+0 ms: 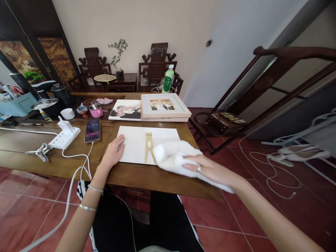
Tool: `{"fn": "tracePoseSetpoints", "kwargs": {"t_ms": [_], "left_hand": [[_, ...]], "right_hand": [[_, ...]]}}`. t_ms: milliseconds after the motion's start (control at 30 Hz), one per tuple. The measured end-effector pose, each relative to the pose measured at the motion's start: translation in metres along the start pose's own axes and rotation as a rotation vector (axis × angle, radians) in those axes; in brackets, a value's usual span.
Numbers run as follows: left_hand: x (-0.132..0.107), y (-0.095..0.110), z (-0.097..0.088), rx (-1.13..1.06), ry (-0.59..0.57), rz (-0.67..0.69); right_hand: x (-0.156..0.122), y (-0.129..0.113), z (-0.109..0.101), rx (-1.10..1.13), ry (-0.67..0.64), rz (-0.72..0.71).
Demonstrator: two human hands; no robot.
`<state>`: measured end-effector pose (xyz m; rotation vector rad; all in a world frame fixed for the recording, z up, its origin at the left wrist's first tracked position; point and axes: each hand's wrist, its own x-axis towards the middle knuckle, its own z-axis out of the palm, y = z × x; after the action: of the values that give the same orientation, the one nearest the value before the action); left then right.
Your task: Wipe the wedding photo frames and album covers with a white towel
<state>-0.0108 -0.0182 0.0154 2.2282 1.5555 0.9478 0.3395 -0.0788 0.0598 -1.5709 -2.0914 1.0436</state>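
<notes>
A white rectangular panel (133, 145) lies flat near the table's front edge, with a tan, A-shaped piece (148, 147) on its middle. My left hand (114, 150) rests at the panel's left edge, fingers stretched out along it. On the right, my right hand (201, 168) grips a bunched white towel (175, 154); a ring shows on one finger. The towel covers the panel's lower right corner and touches the tan piece, while its tail hangs toward the table's right end. Some right fingertips are sunk in the cloth.
Behind the panel lie a framed picture (181, 105) and a photo panel (122, 113), with a green bottle (168, 79) beyond. To the left are a phone (92, 131), a power strip (61, 137), loose white cables and a pink cup (96, 110). A wooden chair (236, 84) stands right.
</notes>
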Motion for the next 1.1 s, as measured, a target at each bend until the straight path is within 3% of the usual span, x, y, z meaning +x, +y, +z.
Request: {"fn": "tracePoseSetpoints", "kwargs": {"t_ms": [100,233,300,400,467,567,700,733,833,933,1000,1100], "left_hand": [[0.001,-0.001,0.0,-0.011,0.002,-0.01],[0.002,-0.002,0.001,-0.018,0.016,-0.009],[0.002,-0.002,0.001,-0.02,0.037,-0.003],[0.002,-0.003,0.001,0.01,0.114,0.0],[0.001,-0.005,0.001,0.048,0.168,-0.026],[0.0,-0.009,0.003,0.075,0.187,-0.108],[-0.001,-0.01,0.006,0.089,0.181,-0.199],[-0.001,-0.009,0.007,0.1,0.179,-0.219],[-0.002,-0.008,0.008,0.132,0.167,-0.263],[0.001,-0.012,0.008,0.118,0.15,-0.289],[0.005,-0.016,0.007,0.074,0.117,-0.337],[0.011,-0.02,0.004,-0.038,0.065,-0.463]], "right_hand": [[0.05,0.003,-0.001,0.106,0.128,-0.082],[0.116,-0.018,0.015,0.214,0.407,-0.036],[0.139,-0.038,0.03,0.202,0.42,-0.046],[0.156,-0.071,0.058,0.167,0.341,-0.149],[0.151,-0.088,0.075,0.09,0.239,-0.284],[0.12,-0.099,0.083,-0.051,0.034,-0.478],[0.061,-0.082,0.055,-0.081,-0.121,-0.487],[0.05,-0.072,0.044,-0.088,-0.107,-0.469],[0.029,-0.031,0.017,-0.116,0.167,-0.303],[0.026,0.01,0.01,-0.066,0.375,-0.155],[0.026,0.026,0.015,-0.009,0.399,-0.142],[0.03,0.029,0.026,0.038,0.379,-0.216]]}}
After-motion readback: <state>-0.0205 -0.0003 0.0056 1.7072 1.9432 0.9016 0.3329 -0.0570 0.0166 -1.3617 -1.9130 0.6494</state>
